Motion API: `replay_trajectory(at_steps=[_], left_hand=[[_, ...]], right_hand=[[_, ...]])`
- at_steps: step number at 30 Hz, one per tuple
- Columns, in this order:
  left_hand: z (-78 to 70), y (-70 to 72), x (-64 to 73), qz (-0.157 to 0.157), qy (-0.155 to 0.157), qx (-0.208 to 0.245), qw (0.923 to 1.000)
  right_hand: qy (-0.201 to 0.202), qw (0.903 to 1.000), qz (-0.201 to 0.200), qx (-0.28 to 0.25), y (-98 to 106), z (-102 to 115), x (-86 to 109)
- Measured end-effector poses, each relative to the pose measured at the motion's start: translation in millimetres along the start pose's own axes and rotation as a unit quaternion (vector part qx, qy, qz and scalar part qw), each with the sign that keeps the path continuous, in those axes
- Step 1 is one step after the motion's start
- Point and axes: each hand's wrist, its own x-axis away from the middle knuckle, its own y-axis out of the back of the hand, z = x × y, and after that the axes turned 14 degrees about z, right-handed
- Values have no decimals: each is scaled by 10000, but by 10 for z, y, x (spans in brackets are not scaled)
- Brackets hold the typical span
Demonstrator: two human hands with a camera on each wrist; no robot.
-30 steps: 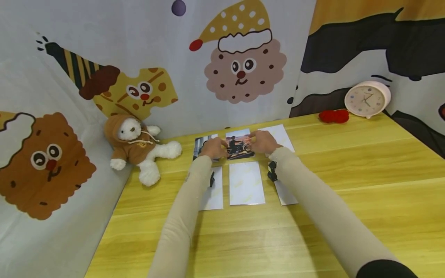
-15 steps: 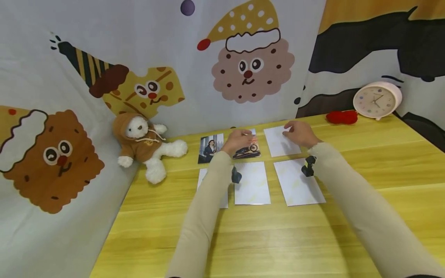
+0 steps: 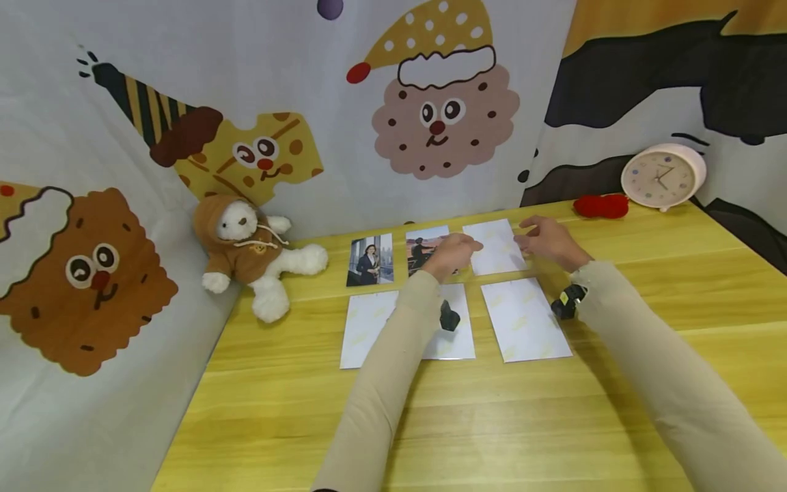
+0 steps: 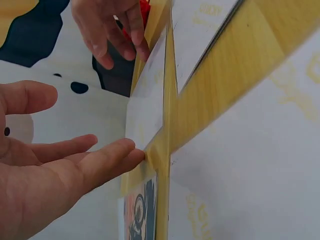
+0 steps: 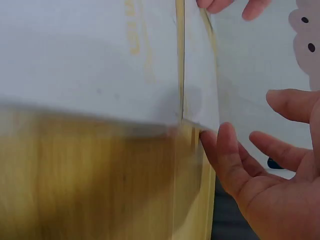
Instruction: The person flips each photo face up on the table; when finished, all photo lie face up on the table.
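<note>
The left hand (image 3: 451,256), fingers extended and gripping nothing, has left the motorcycle photo (image 3: 421,239) for the blank card's (image 3: 499,249) nine-o'clock edge; the right hand (image 3: 553,242), loosely open and ungripping, is at three. Attention seems to have passed to this card. Another card (image 3: 525,321) lies at five o'clock, the photo at nine.

The left hand (image 3: 453,255) partly covers the middle photo (image 3: 423,242), at the upper white card (image 3: 496,249)'s left edge; the right hand (image 3: 553,242) is at its right edge. A portrait photo (image 3: 371,261) and three lower white cards (image 3: 524,320) lie on the counter (image 3: 492,424).
</note>
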Motion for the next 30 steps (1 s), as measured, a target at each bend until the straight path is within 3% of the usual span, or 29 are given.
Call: replay_trajectory(at_steps=[8,16,24,30], left_hand=[[-61,-59,30,-49,88,-191,9998],[-114,-177,-53,-355,-21,-842,9958],[-211,-291,-88,-593,-46,-1397,9884],[-247,-354,-112,-651,136,-1529,9860]], right_hand=[[62,9981,-69,-617,10,-22,2],[290,9892,-41,-1434,48,-82,22],[856,9557,86,-2815,81,16,46],[1016,9398,148,-3261,44,71,73]])
